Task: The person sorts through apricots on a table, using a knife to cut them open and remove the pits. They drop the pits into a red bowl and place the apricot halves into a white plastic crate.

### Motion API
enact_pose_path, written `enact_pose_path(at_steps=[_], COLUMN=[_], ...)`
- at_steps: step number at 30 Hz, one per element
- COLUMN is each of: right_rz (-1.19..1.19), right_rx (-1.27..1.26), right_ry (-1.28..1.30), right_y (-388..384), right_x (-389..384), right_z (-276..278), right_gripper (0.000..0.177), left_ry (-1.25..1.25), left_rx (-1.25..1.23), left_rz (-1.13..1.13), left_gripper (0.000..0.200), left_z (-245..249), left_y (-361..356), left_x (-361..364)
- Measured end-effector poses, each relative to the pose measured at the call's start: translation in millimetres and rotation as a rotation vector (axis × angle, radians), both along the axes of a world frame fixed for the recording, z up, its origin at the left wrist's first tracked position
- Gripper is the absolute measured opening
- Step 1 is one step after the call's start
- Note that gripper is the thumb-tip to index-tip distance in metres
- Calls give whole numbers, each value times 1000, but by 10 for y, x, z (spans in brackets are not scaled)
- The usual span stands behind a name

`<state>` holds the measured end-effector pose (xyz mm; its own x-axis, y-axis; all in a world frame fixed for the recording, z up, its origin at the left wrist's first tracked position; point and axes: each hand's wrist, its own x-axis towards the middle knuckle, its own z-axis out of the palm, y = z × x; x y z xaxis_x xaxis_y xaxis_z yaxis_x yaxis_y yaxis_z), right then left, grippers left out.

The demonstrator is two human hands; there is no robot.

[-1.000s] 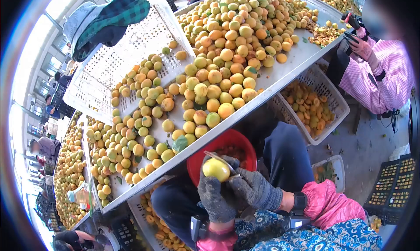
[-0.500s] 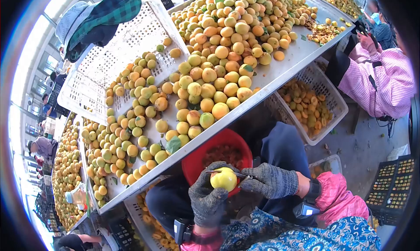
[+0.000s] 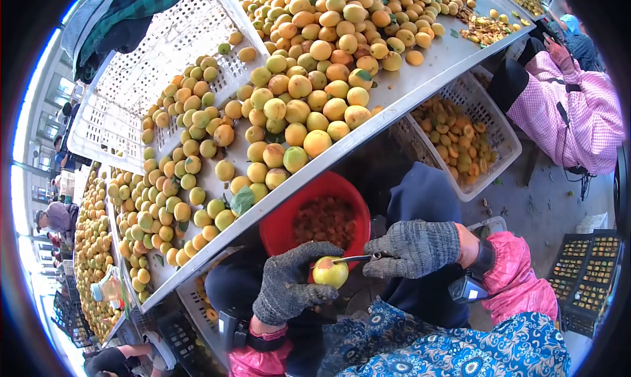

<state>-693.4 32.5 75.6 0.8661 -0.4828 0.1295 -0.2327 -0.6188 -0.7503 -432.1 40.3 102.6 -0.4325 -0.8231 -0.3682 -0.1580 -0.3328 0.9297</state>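
Pinched a yellow-green fruit (image 3: 330, 272) in the gloved left hand (image 3: 292, 282), with fingers curled along its upper side and thumb beneath. Closed the gloved right hand (image 3: 413, 249), back upward, round the end of a thin tool (image 3: 355, 259), and held the slim length across to the top of the yellow-green fruit. Had that fruit off the table (image 3: 430, 71), out from the near edge and above the lap, near the rim of a red bowl (image 3: 268, 235) partly filled with small orange-brown pieces.

Saw a large fruit heap (image 3: 335, 55) spread toward the far edge of the table, and more fruit strewn along the near edge toward the left corner, with a green leaf (image 3: 242, 201) lying close to that edge. Noticed a slotted white basket (image 3: 108, 124) toward the far left, with loose fruit at its open side, and a hat (image 3: 85, 22) and plaid cloth (image 3: 141, 5) over its far part. Found small scraps (image 3: 486, 30) near the right end. Spotted a white crate (image 3: 509, 143) of opened fruit below the near edge, black trays (image 3: 585, 272) on the floor at the right, and another person (image 3: 578, 117) in pink checks beside the table's right end
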Motion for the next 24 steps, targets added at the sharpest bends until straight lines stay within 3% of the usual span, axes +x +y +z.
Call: enact_pose_path(at_steps=[2,3,7,9,13,15,18,22,24], right_rz=[-34,-70,-65,-93,-69,-62,-91,-183,-261], right_rx=[118,233,267,192,198,186,145,93,105], right_ry=[123,244,317,333,406,406,375,379,319], right_y=[-8,-4,11,31,58,106,207,253,265], right_x=[71,111,179,173,188,210,292,405,385], right_z=[80,104,102,92,141,133,76,-72,-59], right_gripper=[35,40,43,42,41,40,39,38,37], left_ry=[-108,-109,-227,-370,-464,-584,-678,-731,-782], left_rx=[-328,-319,-397,-600,-658,-802,-829,-927,-941], left_rz=[-236,-236,-369,-460,-478,-598,-659,-683,-470], left_gripper=[53,53,54,53,50,49,48,54,61], left_z=[-81,-87,-49,-75,-33,-21,-9,76,122], left_y=[-29,-26,-52,-78,-66,-43,5,-4,-11], left_x=[11,-8,-74,-72,-103,-136,-151,-153,-94])
